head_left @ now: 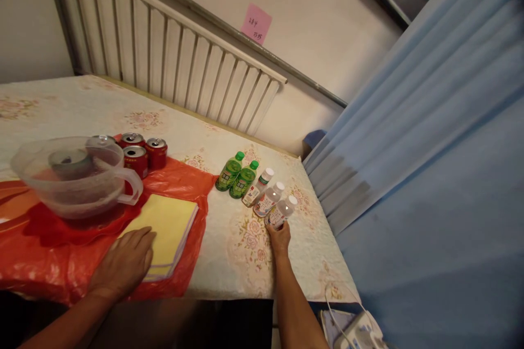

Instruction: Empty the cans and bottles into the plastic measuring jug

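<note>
My right hand [279, 237] is closed around the lower part of a clear bottle with a white cap [281, 211], the last in a row standing on the table. Beside it stand another clear bottle [268, 199], a slimmer white-capped bottle [257, 187] and two green drink bottles [243, 180]. My left hand [126, 262] lies flat, fingers stretched, on the lower left of a yellow folded sheet or cloth [172, 226]; whether it is cloth or paper I cannot tell. Left of it, a translucent plastic jug with a handle [85, 191] sits on red plastic.
Several red drink cans [156, 154] stand behind the jug. Red plastic sheeting [196, 191] covers the left part of the flowered tablecloth [223, 262]. A radiator [180, 60] runs along the wall. Blue curtain [409, 174] hangs at right, above a white device with a cable [360, 332].
</note>
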A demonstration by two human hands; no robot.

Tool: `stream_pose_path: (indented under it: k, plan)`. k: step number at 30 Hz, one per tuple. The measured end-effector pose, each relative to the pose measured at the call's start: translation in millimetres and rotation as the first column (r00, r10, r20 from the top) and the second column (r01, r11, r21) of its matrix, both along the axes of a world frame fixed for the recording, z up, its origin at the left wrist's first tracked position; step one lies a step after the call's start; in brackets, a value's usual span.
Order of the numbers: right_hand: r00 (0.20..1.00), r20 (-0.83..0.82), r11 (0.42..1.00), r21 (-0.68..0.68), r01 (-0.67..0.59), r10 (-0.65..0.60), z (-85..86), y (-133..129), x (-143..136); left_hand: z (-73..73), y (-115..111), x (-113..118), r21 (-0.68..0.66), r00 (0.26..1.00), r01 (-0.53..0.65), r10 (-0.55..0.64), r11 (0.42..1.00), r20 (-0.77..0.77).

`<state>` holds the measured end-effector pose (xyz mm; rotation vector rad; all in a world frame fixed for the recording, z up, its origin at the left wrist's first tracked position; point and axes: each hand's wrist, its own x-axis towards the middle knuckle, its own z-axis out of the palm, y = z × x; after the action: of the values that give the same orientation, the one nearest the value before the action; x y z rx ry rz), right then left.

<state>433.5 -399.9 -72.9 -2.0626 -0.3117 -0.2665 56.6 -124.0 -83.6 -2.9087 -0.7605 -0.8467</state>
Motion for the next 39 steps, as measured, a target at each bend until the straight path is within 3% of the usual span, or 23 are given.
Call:
stream_pose_path:
  k: [9,39]
  plan:
    - [0.998,-0.006,0.998,-0.008,-0.058,0.057,-3.0,-2.0,2.7,-2.8,1.9,0.1,0.03,1.0,0.014,-0.014,0.999,0.016]
    - [0.999,0.005,0.999,-0.018,-0.044,0.044,-8.6,-2.4,1.7,-3.2,1.6,-2.0,0.06,1.0,0.012,-0.013,0.998,0.026]
